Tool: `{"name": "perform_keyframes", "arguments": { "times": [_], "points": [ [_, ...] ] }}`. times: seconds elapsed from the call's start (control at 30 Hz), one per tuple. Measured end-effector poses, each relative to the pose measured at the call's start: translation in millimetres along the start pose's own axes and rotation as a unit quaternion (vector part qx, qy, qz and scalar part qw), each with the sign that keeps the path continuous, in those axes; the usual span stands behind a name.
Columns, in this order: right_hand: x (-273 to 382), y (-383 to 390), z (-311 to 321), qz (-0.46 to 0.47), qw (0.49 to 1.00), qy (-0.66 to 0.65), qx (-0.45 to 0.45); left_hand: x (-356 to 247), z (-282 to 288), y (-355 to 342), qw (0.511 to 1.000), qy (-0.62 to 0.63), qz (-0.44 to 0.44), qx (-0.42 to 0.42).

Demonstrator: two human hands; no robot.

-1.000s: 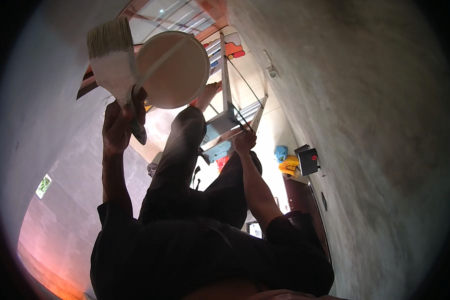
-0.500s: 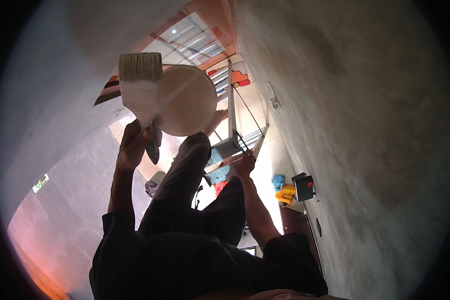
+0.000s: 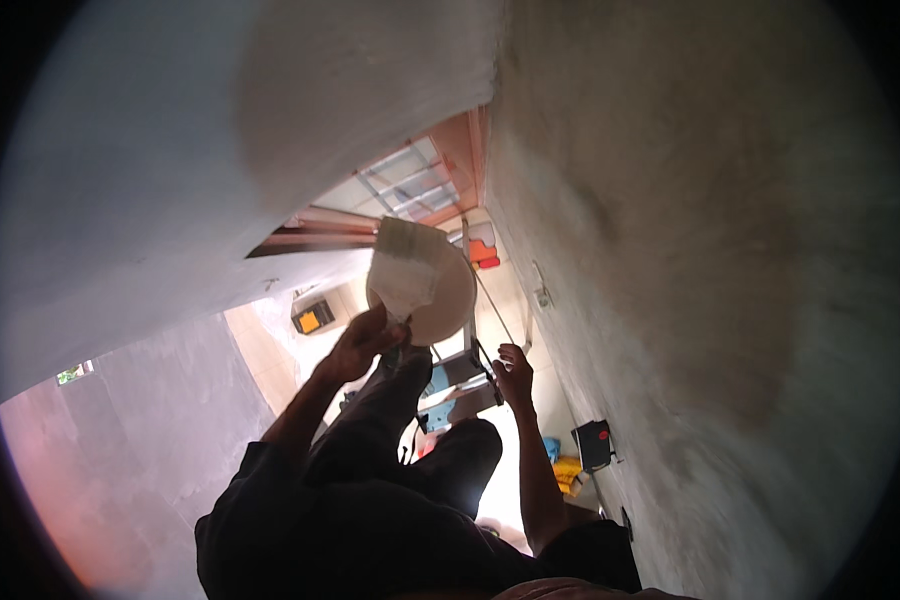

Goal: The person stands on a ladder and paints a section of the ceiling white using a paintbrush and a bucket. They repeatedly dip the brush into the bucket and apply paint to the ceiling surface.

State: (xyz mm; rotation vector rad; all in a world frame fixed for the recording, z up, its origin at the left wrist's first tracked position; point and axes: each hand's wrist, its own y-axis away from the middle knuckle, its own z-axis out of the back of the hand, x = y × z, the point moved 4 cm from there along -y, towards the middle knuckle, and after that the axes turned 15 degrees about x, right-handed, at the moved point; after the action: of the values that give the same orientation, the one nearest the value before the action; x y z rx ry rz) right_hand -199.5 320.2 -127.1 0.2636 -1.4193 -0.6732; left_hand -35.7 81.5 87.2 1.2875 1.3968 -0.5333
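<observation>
My left hand [image 3: 358, 350] is closed around the handle of a wide flat paintbrush [image 3: 402, 275], its pale bristles pointing up and away from me. Behind the brush, partly covered by it, is a round whitish pail [image 3: 452, 298]; what supports it is hidden. My right hand [image 3: 513, 377] is raised beside a stepladder [image 3: 458, 370], fingers loosely apart with nothing seen in them. My bent legs in dark trousers are at the ladder, below the pail.
Bare plastered walls rise on the left [image 3: 150, 220] and right [image 3: 690, 250], meeting in a far corner. A wooden-framed window [image 3: 415, 185] is beyond the pail. A wall socket [image 3: 542, 297] and a black box [image 3: 592, 445] are at right, near a yellow bundle [image 3: 567, 474].
My right hand has come off the stepladder and opened. The brush in my left hand has moved right, now in front of the pail. The whole view has shifted, showing more upper wall.
</observation>
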Motion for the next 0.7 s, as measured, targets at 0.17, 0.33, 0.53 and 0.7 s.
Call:
{"name": "perform_keyframes", "arguments": {
  "times": [0.17,0.33,0.53,0.7],
  "points": [
    [182.8,35.0,13.7,0.200,0.975,-0.066,0.072,5.5,-13.7,-1.5,0.999,0.013,0.031,-0.003],
    [270.2,59.9,0.3,0.167,0.978,-0.045,0.120,0.6,-44.5,-8.2,0.999,0.045,0.012,-0.004],
    [273.3,55.7,-15.9,0.062,0.980,-0.120,0.146,-17.7,-57.3,-16.0,0.970,0.233,-0.035,0.052],
    [304.3,43.5,3.9,0.101,0.932,-0.233,0.259,-29.0,-45.0,-33.3,0.971,0.218,-0.009,0.097]
  ]
}}
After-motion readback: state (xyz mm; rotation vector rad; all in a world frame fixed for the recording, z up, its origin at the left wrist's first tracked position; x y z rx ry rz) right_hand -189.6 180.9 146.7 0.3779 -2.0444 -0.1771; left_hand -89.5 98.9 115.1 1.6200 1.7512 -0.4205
